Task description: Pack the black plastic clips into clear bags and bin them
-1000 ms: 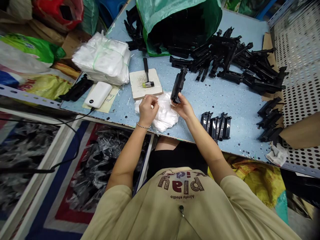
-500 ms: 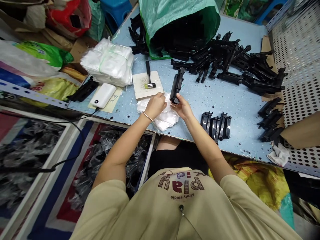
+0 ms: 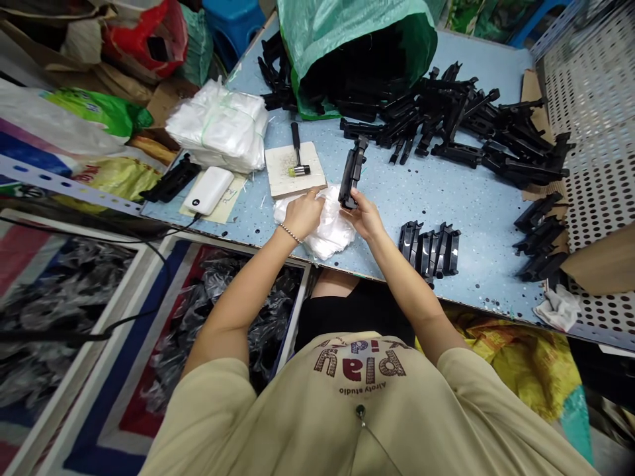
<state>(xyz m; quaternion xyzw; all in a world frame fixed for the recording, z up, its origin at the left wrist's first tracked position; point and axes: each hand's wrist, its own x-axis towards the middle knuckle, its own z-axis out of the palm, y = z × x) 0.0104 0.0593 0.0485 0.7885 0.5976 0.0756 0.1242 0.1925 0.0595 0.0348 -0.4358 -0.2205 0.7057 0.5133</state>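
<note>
Where the right hand (image 3: pixel 366 218) grips, a black part (image 3: pixel 352 172) juts forward.

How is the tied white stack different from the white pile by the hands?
The stack looks bigger and taller; the pile is smaller and lower.
Green string goes around the stack; none shows around the pile.
The left hand partly covers the pile; no hand covers the stack.
Both are white, look like thin plastic and lie on the blue table.
</note>
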